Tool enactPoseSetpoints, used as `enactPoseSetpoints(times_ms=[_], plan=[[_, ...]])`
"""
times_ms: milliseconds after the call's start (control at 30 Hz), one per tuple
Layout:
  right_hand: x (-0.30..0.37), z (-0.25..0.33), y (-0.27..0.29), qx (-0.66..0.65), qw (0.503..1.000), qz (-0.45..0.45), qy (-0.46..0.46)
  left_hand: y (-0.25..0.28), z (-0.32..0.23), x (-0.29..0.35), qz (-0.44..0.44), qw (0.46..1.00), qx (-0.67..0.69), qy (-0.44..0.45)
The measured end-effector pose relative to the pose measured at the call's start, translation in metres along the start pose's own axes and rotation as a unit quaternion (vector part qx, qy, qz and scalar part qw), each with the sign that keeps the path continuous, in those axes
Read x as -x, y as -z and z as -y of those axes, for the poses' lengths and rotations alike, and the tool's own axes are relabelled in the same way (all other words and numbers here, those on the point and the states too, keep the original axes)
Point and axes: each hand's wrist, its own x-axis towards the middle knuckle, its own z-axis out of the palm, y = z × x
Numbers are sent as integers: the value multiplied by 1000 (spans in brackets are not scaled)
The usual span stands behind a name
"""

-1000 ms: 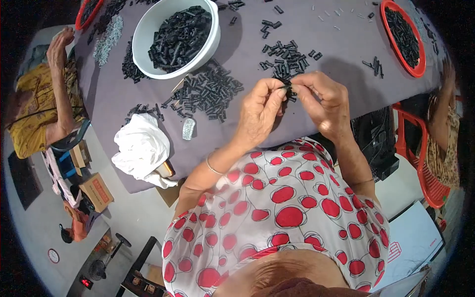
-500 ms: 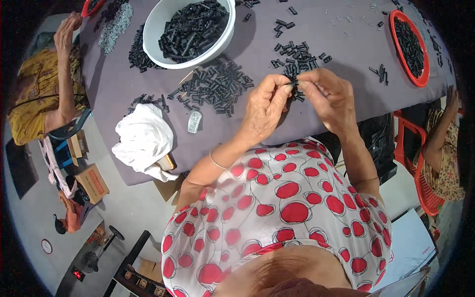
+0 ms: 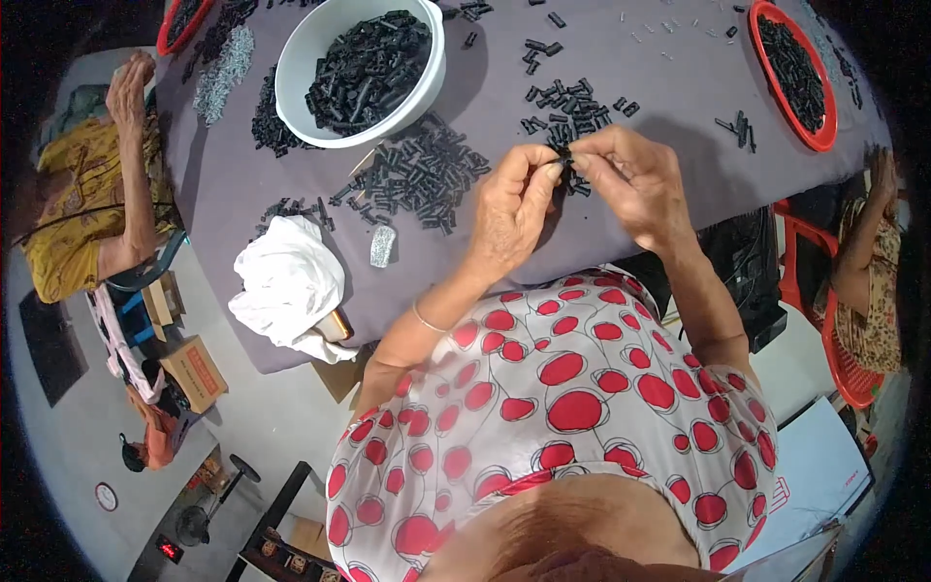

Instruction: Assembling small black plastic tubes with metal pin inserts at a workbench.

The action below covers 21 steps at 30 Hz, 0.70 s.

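A small black plastic piece is pinched between the fingertips of both hands, above the table. My left hand grips its left side with thumb and forefinger. From the right, my right hand closes thumb and forefinger on it. The fingers cover most of the piece, so its exact shape cannot be made out. Just beyond the hands lies a loose pile of short black plastic pieces. Left of my left hand spreads a larger heap of similar black pieces.
A white bowl of black pieces stands at the back. White cloth and a small clear bag of silvery bits lie left. A red tray of black pieces sits far right. Other people's arms show at both sides.
The whole view has shifted slightly. Both hands keep their pinch on the small black piece, with little change in their pose.
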Motion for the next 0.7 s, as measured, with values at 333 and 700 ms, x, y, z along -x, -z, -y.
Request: enactPoseSetpoints(times_ms=[333,700], plan=[[-2,-7,-2,-61,997,-4,-51,4,9,-6,64,978,188,59],[-3,-4,-15,-46,999,-25,-7,3,16,-6,22,981,185,58]])
